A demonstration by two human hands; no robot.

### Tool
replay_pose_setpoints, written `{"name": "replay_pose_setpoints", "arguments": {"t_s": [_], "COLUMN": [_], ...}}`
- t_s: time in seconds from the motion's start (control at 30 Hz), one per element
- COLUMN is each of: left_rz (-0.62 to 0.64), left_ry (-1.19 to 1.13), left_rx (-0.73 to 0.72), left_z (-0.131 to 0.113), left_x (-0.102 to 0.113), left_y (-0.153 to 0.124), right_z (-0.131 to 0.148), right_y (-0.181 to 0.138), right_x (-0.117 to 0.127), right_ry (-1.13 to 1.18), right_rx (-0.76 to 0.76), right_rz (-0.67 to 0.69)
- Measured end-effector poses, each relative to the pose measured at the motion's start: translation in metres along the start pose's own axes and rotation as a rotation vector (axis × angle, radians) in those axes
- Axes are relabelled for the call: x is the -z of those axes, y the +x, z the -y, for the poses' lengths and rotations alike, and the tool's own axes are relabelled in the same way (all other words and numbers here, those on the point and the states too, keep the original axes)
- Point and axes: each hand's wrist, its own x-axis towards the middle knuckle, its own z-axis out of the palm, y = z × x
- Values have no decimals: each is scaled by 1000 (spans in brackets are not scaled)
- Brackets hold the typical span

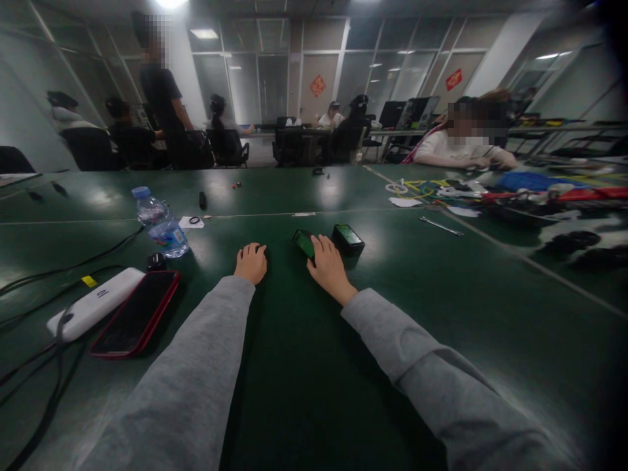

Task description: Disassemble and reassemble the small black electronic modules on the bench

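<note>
Both my arms in grey sleeves reach forward over a dark green table [304, 366]. My left hand [251, 263] rests on the table with its fingers curled into a loose fist, nothing visible in it. My right hand [328, 265] lies over a small green card-like object [304, 242], fingers wrapped round its near end. A small dark box with a green top [348, 238] stands just right of that hand, apart from it.
To the left lie a red-cased phone [135, 314], a white power bank [95, 303] with cables, and a water bottle [161, 224]. At the far right a seated person works among coloured cables and parts [515, 186]. Other people sit or stand at the back.
</note>
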Motion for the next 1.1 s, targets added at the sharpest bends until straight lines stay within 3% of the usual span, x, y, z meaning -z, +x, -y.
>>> {"name": "replay_pose_setpoints", "arguments": {"t_s": [0.17, 0.37, 0.57, 0.73, 1.1], "left_rz": [-1, 6, 11, -15, -48], "left_ry": [-14, -32, -31, -26, -97], "left_rx": [3, 12, 20, 19, 25], "left_z": [-2, -3, -5, -7, -10], "left_x": [2, 3, 5, 6, 13], "left_y": [-1, -1, -2, -3, -4], "right_z": [1, -10, 14, 36, 40], "right_y": [0, 7, 5, 0, -2], "right_x": [-3, -6, 7, 7, 5], "right_ry": [41, 220, 22, 19, 280], "right_rx": [-5, -211, 39, 184, 216], "right_rz": [18, -28, 27, 84, 89]}}
